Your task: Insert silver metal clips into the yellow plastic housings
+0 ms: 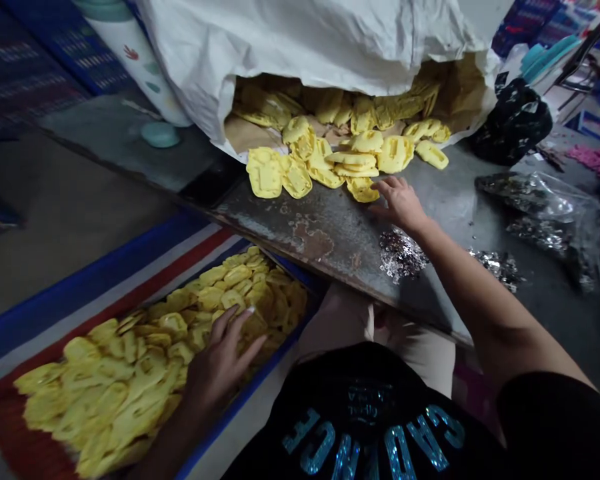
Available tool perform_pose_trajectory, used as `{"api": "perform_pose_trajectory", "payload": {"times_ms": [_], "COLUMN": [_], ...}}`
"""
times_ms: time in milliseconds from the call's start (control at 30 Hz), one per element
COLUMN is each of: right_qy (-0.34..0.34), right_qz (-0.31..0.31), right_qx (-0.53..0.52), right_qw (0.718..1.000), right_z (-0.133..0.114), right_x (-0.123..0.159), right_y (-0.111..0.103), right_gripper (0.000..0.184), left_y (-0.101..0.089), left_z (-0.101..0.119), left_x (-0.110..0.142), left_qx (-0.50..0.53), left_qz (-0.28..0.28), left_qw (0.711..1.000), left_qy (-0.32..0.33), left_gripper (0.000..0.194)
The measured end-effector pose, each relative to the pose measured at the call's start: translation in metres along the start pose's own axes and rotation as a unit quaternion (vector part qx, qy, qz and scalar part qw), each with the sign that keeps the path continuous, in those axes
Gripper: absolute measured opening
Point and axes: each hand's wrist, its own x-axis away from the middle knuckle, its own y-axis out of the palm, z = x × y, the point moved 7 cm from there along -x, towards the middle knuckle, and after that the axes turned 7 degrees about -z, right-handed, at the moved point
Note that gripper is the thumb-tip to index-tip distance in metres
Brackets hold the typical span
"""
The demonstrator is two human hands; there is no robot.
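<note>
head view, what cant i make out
Head view:
Yellow pieces deep in the white sack: hidden by its overhang.
Pieces under the left hand: hidden by it.
The metal bits' exact shapes: too small.
Marks on the blue stack: blurred.
Bottle top: cut by top edge.

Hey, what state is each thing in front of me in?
Large white brown-lined sack: mouth open, facing you.
Flat yellow moulded pieces: loose, piled.
Blue-white-red striped container: open, heaped with yellow pieces.
White cylindrical bottle: upright.
Clear plastic bag: holding shiny metal bits.
Left hand: grip open.
Right hand: at a yellow piece, grip unclear.
</note>
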Motion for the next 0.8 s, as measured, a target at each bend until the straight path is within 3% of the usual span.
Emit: {"api": "perform_pose_trajectory", "payload": {"times_ms": [67,133,267,367,467,533,633,700,800], "right_qy": [0.0,-0.006,-0.009,0.019,0.036,0.003,-0.081,-0.092,-0.007], "right_qz": [-0.006,-0.02,-0.017,0.008,0.043,0.054,-0.012,-0.071,-0.059], "right_qx": [0.004,0.002,-0.022,-0.079,-0.225,-0.251,-0.186,-0.25,-0.361], "right_qw": [1.0,1.0,1.0,0.997,0.973,0.966,0.979,0.961,0.931], "right_z": [-0.003,-0.005,0.0,0.012,0.012,-0.011,-0.073,-0.108,-0.124], "right_x": [-0.02,-0.023,0.004,0.037,0.081,0.122,0.191,0.235,0.288], "right_y": [0.01,0.013,-0.004,-0.032,-0.063,-0.081,-0.084,-0.069,-0.045], "right_gripper": [0.046,0.041,0.027,0.033,0.049,0.05,0.031,0.027,0.019], "left_y": [-0.001,-0.007,-0.017,-0.023,-0.039,-0.059,-0.077,-0.067,-0.027], "left_z": [0.017,0.039,0.086,0.124,0.173,0.214,0.276,0.303,0.32], "left_x": [-0.007,-0.013,-0.022,-0.034,-0.048,-0.048,-0.032,-0.024,-0.015], "left_qx": [0.056,0.131,0.209,0.233,0.244,0.213,0.094,0.039,0.041], "left_qz": [-0.001,0.011,0.042,0.048,0.046,0.069,0.098,0.035,-0.171], "left_qw": [0.998,0.991,0.972,0.961,0.947,0.931,0.896,0.892,0.884], "left_qy": [0.008,0.03,0.099,0.144,0.203,0.288,0.422,0.449,0.433], "left_gripper": [0.051,0.045,0.03,0.025,0.026,0.03,0.066,0.076,0.055]}}
